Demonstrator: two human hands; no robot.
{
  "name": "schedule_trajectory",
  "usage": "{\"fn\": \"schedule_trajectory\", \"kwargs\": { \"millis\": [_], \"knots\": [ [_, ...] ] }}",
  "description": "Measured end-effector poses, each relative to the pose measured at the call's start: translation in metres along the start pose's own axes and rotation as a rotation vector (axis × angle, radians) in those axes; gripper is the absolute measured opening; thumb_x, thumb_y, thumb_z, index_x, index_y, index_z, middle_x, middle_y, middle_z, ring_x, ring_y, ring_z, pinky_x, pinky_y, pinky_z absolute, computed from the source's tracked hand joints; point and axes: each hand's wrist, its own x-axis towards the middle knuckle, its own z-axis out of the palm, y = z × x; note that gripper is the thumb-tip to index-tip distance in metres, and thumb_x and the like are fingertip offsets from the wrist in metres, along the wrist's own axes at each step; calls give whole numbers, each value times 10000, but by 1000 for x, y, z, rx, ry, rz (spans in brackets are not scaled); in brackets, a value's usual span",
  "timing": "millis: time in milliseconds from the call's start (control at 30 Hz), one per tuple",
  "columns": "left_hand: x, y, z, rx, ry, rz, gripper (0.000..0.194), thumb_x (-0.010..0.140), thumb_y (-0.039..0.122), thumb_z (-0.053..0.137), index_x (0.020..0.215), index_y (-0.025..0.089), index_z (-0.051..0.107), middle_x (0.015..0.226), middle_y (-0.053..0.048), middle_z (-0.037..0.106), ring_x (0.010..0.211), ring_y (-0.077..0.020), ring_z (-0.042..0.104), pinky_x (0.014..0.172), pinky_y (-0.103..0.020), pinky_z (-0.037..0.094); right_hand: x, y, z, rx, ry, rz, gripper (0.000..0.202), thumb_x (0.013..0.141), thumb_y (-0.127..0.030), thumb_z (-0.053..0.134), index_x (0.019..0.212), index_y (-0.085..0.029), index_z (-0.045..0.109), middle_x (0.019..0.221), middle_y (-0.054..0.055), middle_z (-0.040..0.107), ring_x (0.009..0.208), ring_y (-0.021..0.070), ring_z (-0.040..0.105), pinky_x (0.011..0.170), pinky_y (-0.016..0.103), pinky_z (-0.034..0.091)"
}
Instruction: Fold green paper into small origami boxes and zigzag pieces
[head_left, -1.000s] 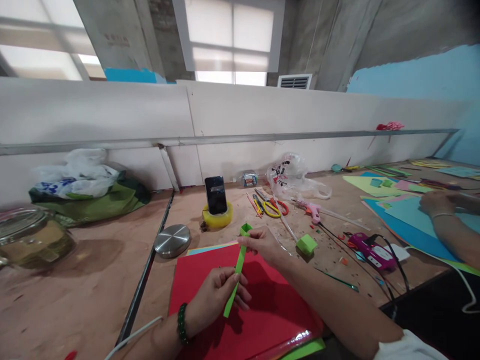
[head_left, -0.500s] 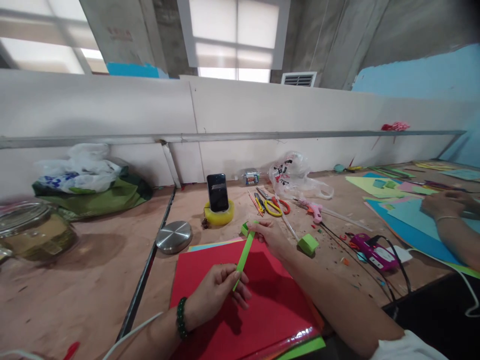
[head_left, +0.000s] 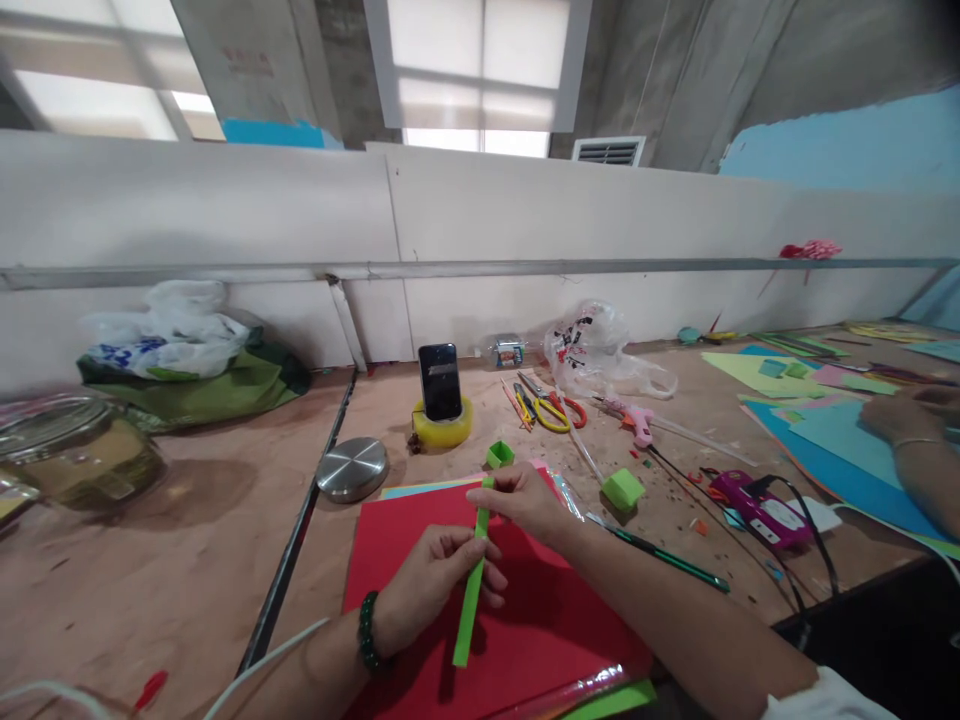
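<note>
A narrow strip of bright green paper is held between both hands above a stack of red paper. My left hand pinches the strip around its middle, thumb on top and fingers beneath. Its lower end hangs free toward me. My right hand grips the upper end between thumb and fingertips. Just beyond that hand sits a small open green paper box. A second green paper piece, a closed block shape, lies to the right, touching a clear stick.
A phone leans in a yellow tape roll, beside a round metal lid. Scissors, a pink glue gun, a green-black pen-like tool and a purple power strip lie rightward. Another person's hand works at far right.
My right hand has come down and nearer, and the strip has slid through my left fingers so more hangs below. The open green box and the pen-like tool are now uncovered.
</note>
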Motion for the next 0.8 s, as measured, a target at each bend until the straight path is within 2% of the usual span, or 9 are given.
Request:
{"fn": "schedule_trajectory", "kwargs": {
  "millis": [67, 233, 333, 367, 400, 467, 533, 667, 800],
  "knots": [
    [0, -1, 1, -19, -4, -5, 511, 629, 597, 753, 765, 110, 676, 627, -76, 717, 530, -179, 666, 579, -293, 525, 4, 3, -3, -12, 63, -38, 352, 643, -422, 737, 480, -150, 583, 440, -30, 486, 421, 67, 378, 408, 208, 271],
    [0, -5, 1, -60, -10, -3, 479, 636, 557, 775, 762, 102, 686, 631, -80, 726, 542, -171, 673, 594, -278, 522, 17, -2, -27, 6, 281, -164, 388, 728, -528, 626, 582, -174, 564, 502, -42, 483, 433, 71, 371, 425, 209, 303],
    [2, -3, -2, -162, 105, 56, 461, 628, 519, 800, 819, 116, 683, 714, -90, 748, 628, -186, 699, 655, -278, 523, 9, -8, -27, -55, 301, -269, 253, 768, -415, 629, 679, -181, 600, 587, -26, 531, 515, 94, 451, 496, 218, 382],
    [3, -2, -3, -201, 150, 83, 456, 622, 503, 810, 838, 123, 678, 732, -88, 751, 647, -188, 701, 666, -276, 520, 4, -9, -25, -113, 277, -334, 162, 775, -338, 638, 729, -183, 624, 634, -13, 560, 559, 105, 485, 531, 225, 410],
    [4, 0, -4, -235, 188, 110, 454, 618, 489, 817, 854, 130, 672, 739, -84, 751, 657, -189, 699, 668, -276, 518, -1, -10, -22, -253, 231, -476, 75, 796, -257, 612, 798, -188, 640, 686, 1, 580, 601, 117, 515, 561, 234, 437],
    [6, 3, -7, -275, 234, 165, 447, 623, 464, 821, 885, 139, 661, 732, -71, 742, 663, -187, 687, 660, -275, 512, -10, -12, -15, -518, 107, -759, 178, 809, -123, 543, 932, -203, 645, 832, 41, 618, 719, 142, 572, 633, 256, 486],
    [7, 6, -9, -283, 252, 224, 428, 639, 442, 814, 902, 145, 655, 715, -46, 724, 638, -168, 664, 620, -256, 500, -16, -13, -9, -733, -19, -959, 303, 812, -53, 490, 1033, -212, 624, 971, 75, 636, 857, 166, 597, 723, 289, 517],
    [9, 6, -10, -309, 246, 271, 382, 652, 401, 811, 896, 150, 657, 703, 1, 676, 579, -103, 598, 549, -191, 454, -17, -13, 0, -951, -190, -1143, 258, 876, -63, 477, 1072, -175, 602, 1034, 85, 678, 977, 183, 584, 860, 332, 517],
    [9, 4, -7, -320, 220, 238, 338, 645, 393, 819, 809, 139, 668, 690, 3, 654, 603, -91, 585, 569, -172, 454, -15, -8, 3, -1018, -234, -1205, 155, 928, -116, 493, 1005, -156, 622, 932, 61, 706, 933, 162, 592, 876, 304, 515]
  ]
}}
